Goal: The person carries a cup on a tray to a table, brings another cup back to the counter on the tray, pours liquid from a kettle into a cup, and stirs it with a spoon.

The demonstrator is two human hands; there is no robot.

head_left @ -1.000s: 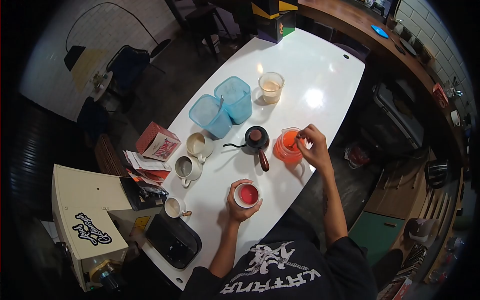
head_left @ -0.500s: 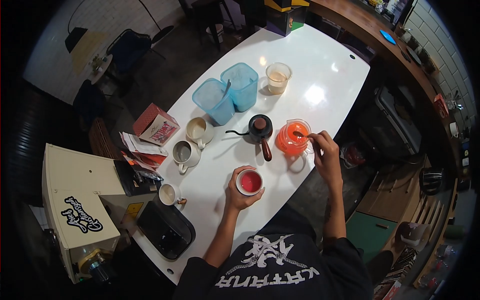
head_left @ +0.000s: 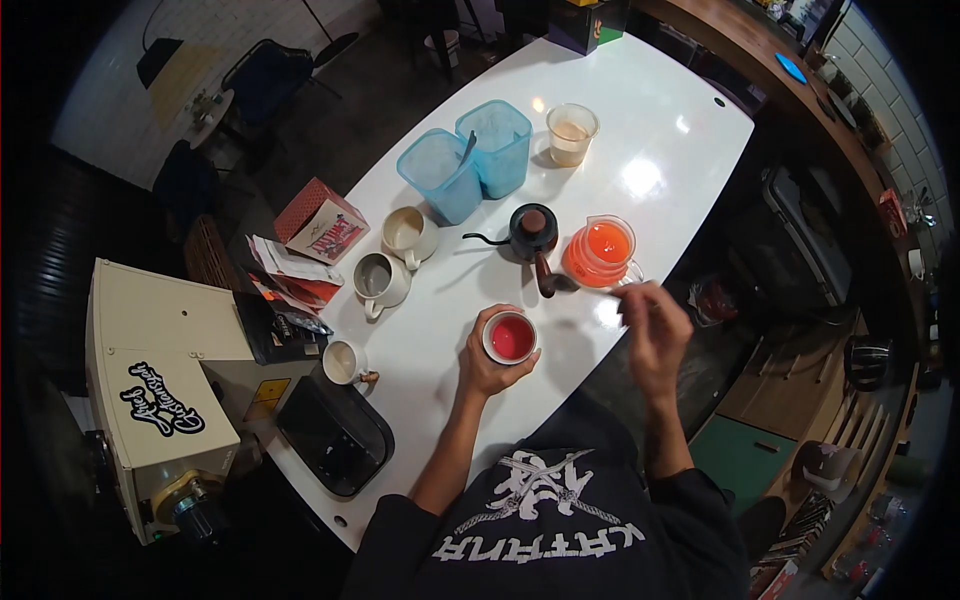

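— On the table (head_left: 690, 150), notice the glass jug (head_left: 590, 268). And with the left grip (head_left: 486, 372)?
— Wrapped around the cup (head_left: 487, 338), probably upright against spilling.
— With the right grip (head_left: 657, 335)?
— Pinched on the spoon (head_left: 564, 284), between jug and cup, likely for control.

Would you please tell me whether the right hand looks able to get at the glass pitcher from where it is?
Probably yes: the right hand is close beside the glass pitcher with nothing standing between, though it holds a spoon.

Through my feed I see a white cup (head_left: 511, 338) of red liquid, an upright orange-filled glass carafe (head_left: 592, 262) toward its half-past one, and a dark spoon (head_left: 565, 284), bowl toward nine o'clock.
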